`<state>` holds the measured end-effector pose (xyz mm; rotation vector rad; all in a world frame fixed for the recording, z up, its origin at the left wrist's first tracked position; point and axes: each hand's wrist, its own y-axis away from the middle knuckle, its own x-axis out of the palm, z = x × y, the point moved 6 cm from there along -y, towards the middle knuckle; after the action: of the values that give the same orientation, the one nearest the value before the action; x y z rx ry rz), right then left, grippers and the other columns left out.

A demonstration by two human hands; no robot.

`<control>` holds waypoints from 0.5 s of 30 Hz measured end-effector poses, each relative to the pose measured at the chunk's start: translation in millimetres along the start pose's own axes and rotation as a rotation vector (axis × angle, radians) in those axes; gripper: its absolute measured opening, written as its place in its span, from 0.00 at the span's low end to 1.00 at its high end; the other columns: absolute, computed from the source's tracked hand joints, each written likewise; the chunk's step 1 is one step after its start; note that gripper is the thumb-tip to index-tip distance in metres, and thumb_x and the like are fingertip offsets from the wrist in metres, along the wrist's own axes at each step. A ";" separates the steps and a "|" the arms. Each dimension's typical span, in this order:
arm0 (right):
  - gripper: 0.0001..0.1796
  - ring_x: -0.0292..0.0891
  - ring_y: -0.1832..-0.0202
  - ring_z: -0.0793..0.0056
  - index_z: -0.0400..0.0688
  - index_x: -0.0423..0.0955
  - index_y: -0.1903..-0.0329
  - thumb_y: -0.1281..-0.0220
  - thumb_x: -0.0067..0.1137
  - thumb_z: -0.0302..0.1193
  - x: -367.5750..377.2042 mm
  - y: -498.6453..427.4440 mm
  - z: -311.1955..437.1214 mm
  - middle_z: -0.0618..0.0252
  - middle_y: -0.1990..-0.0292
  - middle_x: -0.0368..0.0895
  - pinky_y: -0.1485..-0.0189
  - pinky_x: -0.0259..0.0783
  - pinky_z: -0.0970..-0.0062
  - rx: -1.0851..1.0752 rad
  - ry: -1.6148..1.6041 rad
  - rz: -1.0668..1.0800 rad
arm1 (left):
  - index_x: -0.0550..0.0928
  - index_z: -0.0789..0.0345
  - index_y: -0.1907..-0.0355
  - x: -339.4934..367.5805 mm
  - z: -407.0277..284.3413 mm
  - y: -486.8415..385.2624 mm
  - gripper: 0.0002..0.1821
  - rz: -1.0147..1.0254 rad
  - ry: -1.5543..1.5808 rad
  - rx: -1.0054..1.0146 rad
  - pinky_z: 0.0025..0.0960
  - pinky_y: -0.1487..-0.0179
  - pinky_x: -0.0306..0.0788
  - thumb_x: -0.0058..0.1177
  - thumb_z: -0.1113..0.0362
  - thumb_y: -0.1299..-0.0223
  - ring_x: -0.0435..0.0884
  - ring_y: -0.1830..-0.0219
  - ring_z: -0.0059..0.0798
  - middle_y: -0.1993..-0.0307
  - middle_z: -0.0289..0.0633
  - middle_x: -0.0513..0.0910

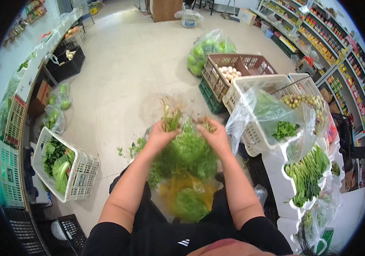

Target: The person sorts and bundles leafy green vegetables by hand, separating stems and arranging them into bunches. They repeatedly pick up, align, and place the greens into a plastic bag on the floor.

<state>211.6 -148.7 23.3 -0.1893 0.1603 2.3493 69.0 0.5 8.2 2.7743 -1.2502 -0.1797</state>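
My left hand (160, 138) grips a bunch of leafy herbs, probably coriander, by its stems (171, 120), with pale roots pointing away from me. Opposite it, my right hand (215, 133) is closed around the brownish root end (207, 124) of another bunch. Feathery green leaves (187, 152) hang between and below both hands, blurred. Clear plastic shows among the stems. Lower down, between my knees, is something yellow (167, 192), perhaps a bag, with a blurred leafy green vegetable (189, 206) by it.
On my left stands a white crate (81, 179) of greens. At right are stacked crates: a brown one (216, 72) holding eggs, a white one (249, 137) under plastic, and a foam box (270, 179) of leafy stems. A bag of green vegetables (213, 48) sits on the tiled floor (125, 73).
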 end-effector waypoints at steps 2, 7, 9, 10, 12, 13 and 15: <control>0.16 0.74 0.68 0.86 0.38 0.80 0.54 0.42 0.67 0.33 9.9 4.2 6.0 0.71 0.65 0.82 0.64 0.69 0.84 -0.050 -0.048 0.060 | 0.82 0.67 0.58 9.6 5.0 1.5 0.15 0.089 0.083 0.033 0.25 0.62 0.72 0.67 0.68 0.49 0.78 0.67 0.18 0.67 0.34 0.83; 0.13 0.70 0.72 0.88 0.38 0.79 0.57 0.41 0.66 0.32 7.0 4.1 6.6 0.73 0.70 0.80 0.68 0.66 0.83 -0.089 -0.063 0.070 | 0.81 0.67 0.55 21.6 19.6 -2.5 0.17 0.159 0.080 0.008 0.26 0.60 0.73 0.66 0.69 0.49 0.79 0.65 0.18 0.65 0.34 0.84; 0.14 0.71 0.72 0.86 0.38 0.78 0.54 0.40 0.65 0.32 2.8 -0.6 5.8 0.72 0.69 0.79 0.68 0.68 0.82 -0.140 -0.007 0.030 | 0.81 0.67 0.55 21.5 22.0 -2.4 0.17 0.190 0.046 0.017 0.27 0.60 0.73 0.66 0.68 0.49 0.79 0.64 0.18 0.65 0.34 0.84; 0.15 0.71 0.72 0.86 0.38 0.77 0.53 0.40 0.64 0.31 -1.4 -4.0 -0.6 0.71 0.68 0.79 0.68 0.69 0.81 -0.078 0.039 -0.034 | 0.80 0.67 0.55 20.7 23.7 -3.9 0.18 0.170 -0.018 0.025 0.29 0.59 0.74 0.66 0.66 0.49 0.80 0.65 0.21 0.65 0.36 0.84; 0.17 0.72 0.71 0.85 0.39 0.75 0.49 0.39 0.63 0.31 -23.9 -9.0 -4.1 0.70 0.68 0.79 0.68 0.69 0.81 -0.125 -0.152 -0.177 | 0.79 0.67 0.56 17.5 27.8 -7.9 0.15 0.184 -0.152 0.050 0.25 0.63 0.74 0.64 0.69 0.46 0.78 0.67 0.19 0.67 0.34 0.81; 0.14 0.71 0.73 0.84 0.40 0.75 0.51 0.38 0.62 0.31 -40.1 -13.2 -3.9 0.71 0.69 0.78 0.70 0.68 0.81 -0.144 -0.170 -0.159 | 0.80 0.67 0.55 12.6 31.9 -10.2 0.16 0.168 -0.254 0.047 0.26 0.61 0.74 0.64 0.68 0.46 0.78 0.66 0.19 0.66 0.34 0.82; 0.13 0.71 0.73 0.83 0.40 0.76 0.56 0.38 0.62 0.34 -72.1 -19.9 -12.4 0.69 0.70 0.78 0.72 0.66 0.82 -0.079 -0.383 -0.287 | 0.80 0.67 0.54 -2.9 36.9 -13.5 0.16 0.061 -0.339 0.022 0.27 0.57 0.74 0.64 0.68 0.47 0.79 0.63 0.20 0.64 0.34 0.83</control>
<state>277.4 -186.5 23.2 0.1899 -0.1396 2.0618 71.7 10.3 -29.9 2.8015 -1.4091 -0.6579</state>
